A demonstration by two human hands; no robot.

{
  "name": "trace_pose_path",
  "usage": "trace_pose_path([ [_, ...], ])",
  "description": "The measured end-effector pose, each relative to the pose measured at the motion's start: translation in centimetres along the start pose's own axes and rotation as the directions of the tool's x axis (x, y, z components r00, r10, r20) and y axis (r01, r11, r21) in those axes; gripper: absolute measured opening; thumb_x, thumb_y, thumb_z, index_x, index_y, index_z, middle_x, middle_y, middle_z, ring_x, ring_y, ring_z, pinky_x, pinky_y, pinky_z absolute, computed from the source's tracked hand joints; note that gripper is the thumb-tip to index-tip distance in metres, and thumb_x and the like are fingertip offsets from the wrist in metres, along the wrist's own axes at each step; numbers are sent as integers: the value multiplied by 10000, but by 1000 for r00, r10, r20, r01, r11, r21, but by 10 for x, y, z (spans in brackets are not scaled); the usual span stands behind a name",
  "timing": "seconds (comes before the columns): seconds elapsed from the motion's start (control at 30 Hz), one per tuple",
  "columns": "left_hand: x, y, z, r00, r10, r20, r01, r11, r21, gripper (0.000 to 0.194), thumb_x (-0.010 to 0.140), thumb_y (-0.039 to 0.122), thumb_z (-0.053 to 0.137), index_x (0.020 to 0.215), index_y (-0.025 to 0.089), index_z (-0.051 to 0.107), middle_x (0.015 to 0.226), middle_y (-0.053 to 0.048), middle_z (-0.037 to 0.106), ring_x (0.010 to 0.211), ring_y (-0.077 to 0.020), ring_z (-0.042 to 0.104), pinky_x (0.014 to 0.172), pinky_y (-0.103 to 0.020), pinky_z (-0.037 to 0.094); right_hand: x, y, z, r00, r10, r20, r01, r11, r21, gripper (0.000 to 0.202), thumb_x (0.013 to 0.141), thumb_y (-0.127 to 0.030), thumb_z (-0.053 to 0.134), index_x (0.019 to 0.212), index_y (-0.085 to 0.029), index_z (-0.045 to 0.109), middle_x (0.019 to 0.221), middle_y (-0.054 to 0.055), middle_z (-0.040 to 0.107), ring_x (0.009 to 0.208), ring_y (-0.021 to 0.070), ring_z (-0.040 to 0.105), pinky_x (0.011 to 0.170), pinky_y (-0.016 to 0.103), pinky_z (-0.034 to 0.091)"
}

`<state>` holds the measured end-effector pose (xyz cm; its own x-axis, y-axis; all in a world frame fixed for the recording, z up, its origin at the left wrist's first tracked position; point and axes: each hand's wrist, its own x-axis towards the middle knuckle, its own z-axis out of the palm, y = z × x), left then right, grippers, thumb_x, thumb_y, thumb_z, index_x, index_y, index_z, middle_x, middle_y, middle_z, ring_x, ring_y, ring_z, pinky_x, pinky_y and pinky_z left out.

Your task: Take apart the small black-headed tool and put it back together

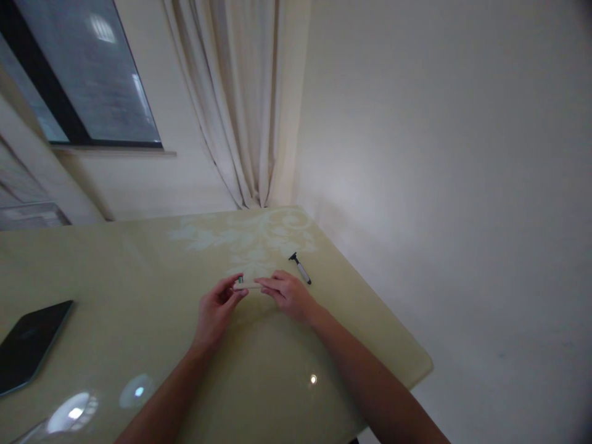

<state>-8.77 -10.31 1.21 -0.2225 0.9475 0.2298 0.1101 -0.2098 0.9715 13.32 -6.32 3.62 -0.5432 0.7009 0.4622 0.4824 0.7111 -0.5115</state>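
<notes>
Between my two hands is a slim pale piece [248, 285], too small in view to name, held just above the table. My left hand [217, 311] pinches its left end between thumb and fingers. A tiny dark green part [240, 280] shows beside those fingertips; whether it belongs to the pale piece I cannot tell. On the other end, my right hand [287, 296] closes its thumb and fingers round the piece. Just beyond the right hand lies a razor [300, 269] with a black head and a grey and black handle.
The glossy yellow-green table [272, 382] has a pale floral pattern at its far corner and ends along a white wall [444, 185] on the right. A dark tablet-like slab [34, 345] lies at the left. Beige curtains [240, 98] hang behind, beside a window [102, 68].
</notes>
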Motion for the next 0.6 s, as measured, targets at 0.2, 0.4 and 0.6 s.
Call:
trace_pose_path([
  [0.2,-1,3,1,999,37,-4,-37,999,20,567,723,542,834,1161,186,779,761,16,601,659,-138,558,628,-247,478,-1,3,0,995,94,-28,-96,994,-57,319,1056,-325,592,1324,-233,738,835,32,592,823,166,572,777,259,447],
  [0.4,-1,3,0,999,24,-33,-23,1000,15,596,720,572,834,1170,185,776,765,12,614,694,-151,584,671,-260,500,-1,0,2,997,56,-54,-59,997,-54,330,1041,-344,618,1340,-261,728,894,48,619,868,177,570,808,271,450],
  [0.6,-1,6,0,998,37,-41,-36,999,34,597,713,589,834,1157,192,783,765,8,629,692,-155,595,673,-266,516,1,-1,2,990,137,-44,-134,988,73,313,1023,-301,652,1318,-245,740,836,21,595,801,156,565,768,257,443],
])
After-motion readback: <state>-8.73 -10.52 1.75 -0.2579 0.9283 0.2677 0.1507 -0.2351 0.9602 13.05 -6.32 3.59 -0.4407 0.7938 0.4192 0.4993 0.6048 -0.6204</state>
